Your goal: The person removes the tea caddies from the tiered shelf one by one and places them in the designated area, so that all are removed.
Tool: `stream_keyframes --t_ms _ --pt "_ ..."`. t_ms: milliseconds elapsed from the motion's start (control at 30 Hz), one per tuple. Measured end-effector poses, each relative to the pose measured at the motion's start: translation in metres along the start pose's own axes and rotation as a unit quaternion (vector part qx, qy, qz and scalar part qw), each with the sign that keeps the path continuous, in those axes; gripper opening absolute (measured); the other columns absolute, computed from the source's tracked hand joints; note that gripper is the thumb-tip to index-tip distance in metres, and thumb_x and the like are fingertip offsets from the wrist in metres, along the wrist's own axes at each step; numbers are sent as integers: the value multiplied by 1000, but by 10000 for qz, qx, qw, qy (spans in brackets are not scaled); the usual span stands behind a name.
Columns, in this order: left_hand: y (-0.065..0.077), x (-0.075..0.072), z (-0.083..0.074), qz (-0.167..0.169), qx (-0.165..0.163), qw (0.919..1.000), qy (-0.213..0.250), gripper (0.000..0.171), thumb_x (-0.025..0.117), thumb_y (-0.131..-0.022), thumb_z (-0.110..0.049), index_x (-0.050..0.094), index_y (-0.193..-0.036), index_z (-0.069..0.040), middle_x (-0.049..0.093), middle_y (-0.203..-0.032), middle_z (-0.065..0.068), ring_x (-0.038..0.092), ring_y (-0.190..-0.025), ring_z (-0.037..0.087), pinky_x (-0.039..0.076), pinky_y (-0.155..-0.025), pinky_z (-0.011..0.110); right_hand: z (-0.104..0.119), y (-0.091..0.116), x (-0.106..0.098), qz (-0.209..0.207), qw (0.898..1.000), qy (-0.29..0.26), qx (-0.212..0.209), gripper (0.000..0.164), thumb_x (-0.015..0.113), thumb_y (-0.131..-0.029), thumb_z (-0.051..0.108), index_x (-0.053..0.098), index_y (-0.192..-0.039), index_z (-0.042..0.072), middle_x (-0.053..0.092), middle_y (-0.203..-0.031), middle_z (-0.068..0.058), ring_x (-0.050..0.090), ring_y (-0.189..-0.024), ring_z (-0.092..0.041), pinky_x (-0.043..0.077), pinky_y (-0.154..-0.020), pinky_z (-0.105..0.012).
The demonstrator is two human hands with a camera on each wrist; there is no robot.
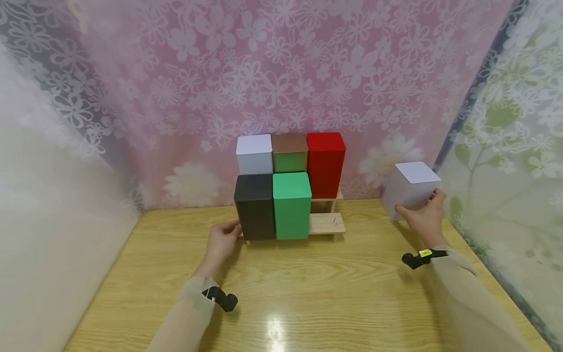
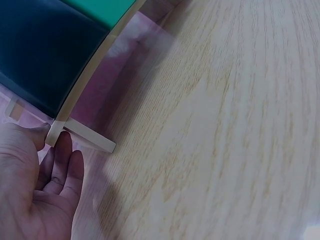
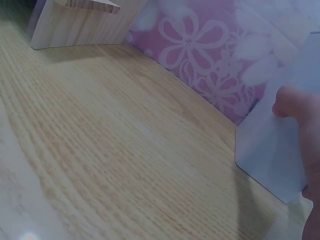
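Observation:
My right hand [image 1: 425, 220] grips a white box [image 1: 406, 193] at the back right of the table, thumb on one side and fingers on the other. In the right wrist view the box's lower edge is close to the tabletop; I cannot tell whether it touches. At the left end of a stepped wooden rack [image 1: 325, 224], my left hand [image 1: 222, 240] pinches the lower step's end, seen in the left wrist view. On that step stand a black box [image 1: 255, 215] and a green box [image 1: 292, 215]. Behind them are another white box [image 1: 255, 151], a brown box [image 1: 290, 143] and a red box [image 1: 326, 166].
The rack stands near the back edge of the wood-grain table [image 1: 286, 283], before a pink floral curtain [image 1: 281, 73]. A pale floral sheet [image 1: 519, 186] borders the right side, a whitish one [image 1: 48, 195] the left. Bare wood with small pins shows at the lower step's right end.

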State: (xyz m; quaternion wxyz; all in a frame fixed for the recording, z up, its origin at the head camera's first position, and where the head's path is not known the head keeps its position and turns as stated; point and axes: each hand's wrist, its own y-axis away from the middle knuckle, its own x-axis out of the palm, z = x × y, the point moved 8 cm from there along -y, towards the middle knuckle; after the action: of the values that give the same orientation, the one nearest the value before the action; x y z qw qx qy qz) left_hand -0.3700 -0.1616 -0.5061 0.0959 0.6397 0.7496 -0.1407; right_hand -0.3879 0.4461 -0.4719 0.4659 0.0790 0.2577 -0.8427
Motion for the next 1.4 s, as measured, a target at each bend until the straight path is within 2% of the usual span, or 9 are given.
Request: stream_keyframes --t_ms 133,300,533,667,767,933,1033,1200,1400 --pt "2 -3 -4 19 -16 9999 119 26 70 -103 -10 77 -126 0 75 -120 19 70 -114 32 58 -97 45 5 0 2 82 10000 -18 39 107 90 -82 11 15 -158 6 36 -154 -27 40 -140 -43 37 -114 -59" --pt "5 -3 -8 21 -82 10000 44 26 71 -103 -11 77 -126 -1 75 -120 18 69 -117 32 55 -101 46 6 2 0 230 9997 75 100 109 91 -83 16 14 -159 5 34 -156 -29 38 -142 -45 36 -115 -61" --pt "2 1 -1 120 -82 9998 152 27 71 -103 -13 77 -127 -2 75 -122 17 68 -118 30 57 -99 44 4 10 -9 575 9978 107 312 122 91 -86 30 1 -166 8 20 -166 -29 25 -151 -49 26 -120 -64" --pt "1 -2 2 115 -103 9998 115 27 71 -103 -14 77 -127 -2 75 -123 17 67 -120 29 55 -101 44 11 19 -13 740 9963 72 424 128 90 -86 33 -5 -168 10 12 -170 -28 19 -153 -51 25 -120 -68" --pt "3 -3 -3 91 -57 9999 61 27 71 -103 -13 77 -127 -1 74 -123 18 67 -120 30 55 -101 44 21 27 -17 784 9959 160 422 130 90 -87 34 -9 -168 11 9 -171 -28 18 -153 -53 26 -118 -70" --pt "4 1 -8 174 -1 9994 288 27 69 -104 -9 75 -127 2 73 -123 21 75 -101 28 62 -86 39 40 43 -26 821 9955 176 438 131 87 -89 37 -16 -168 15 0 -172 -25 12 -155 -51 24 -118 -73" --pt "5 2 -8 200 -27 9992 331 27 69 -104 -9 75 -128 3 73 -124 22 75 -97 26 63 -84 37 54 52 -29 738 9961 72 472 132 87 -89 39 -16 -168 17 -1 -173 -21 11 -156 -47 23 -119 -70" --pt "6 3 -7 202 -94 9991 358 28 69 -104 -10 74 -129 2 73 -125 21 73 -103 26 62 -87 40 85 73 -30 722 9967 9 376 134 90 -86 37 -16 -168 21 0 -174 -18 11 -157 -44 23 -119 -70" --pt "7 2 -9 183 -113 9986 475 29 70 -104 -11 74 -130 3 72 -125 22 71 -109 28 62 -89 40 126 95 -24 791 9961 -387 65 134 91 -86 22 -15 -169 21 1 -174 -16 10 -158 -41 16 -125 -62"
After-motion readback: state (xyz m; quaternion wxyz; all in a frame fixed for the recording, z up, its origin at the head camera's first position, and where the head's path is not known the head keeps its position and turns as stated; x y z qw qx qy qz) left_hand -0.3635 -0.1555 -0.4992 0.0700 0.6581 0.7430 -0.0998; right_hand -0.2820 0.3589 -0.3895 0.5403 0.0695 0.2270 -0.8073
